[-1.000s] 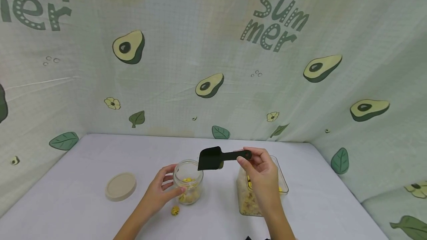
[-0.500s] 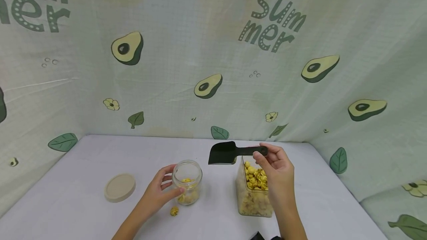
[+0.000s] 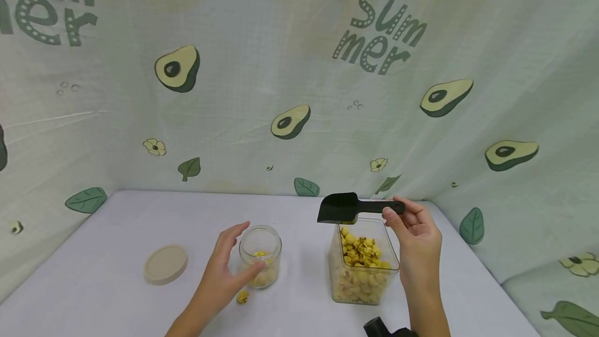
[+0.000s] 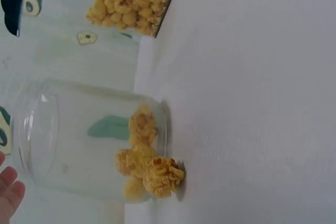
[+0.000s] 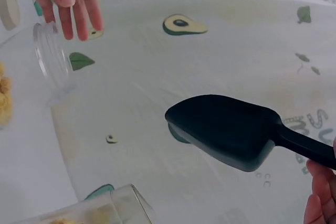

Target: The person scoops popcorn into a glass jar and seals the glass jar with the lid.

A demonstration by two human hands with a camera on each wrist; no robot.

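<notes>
My right hand pinches the end of a black scoop's handle. The scoop is held level above the back of a clear square container of yellow popcorn. Fingers apart, my left hand stands around the left side of a round glass jar without gripping it. In the right wrist view, the left fingers reach out straight by the jar's rim. Several popcorn pieces lie at the jar's bottom. One loose popcorn piece rests on the table in front of the jar.
A round beige lid lies on the white table to the left of the jar. A pale curtain printed with avocados hangs behind the table and along its sides. Something black shows at the bottom edge by my right forearm.
My right hand has carried the scoop rightward and slightly up, from near the jar to above the popcorn container. My left fingers have loosened from the jar and spread apart.
</notes>
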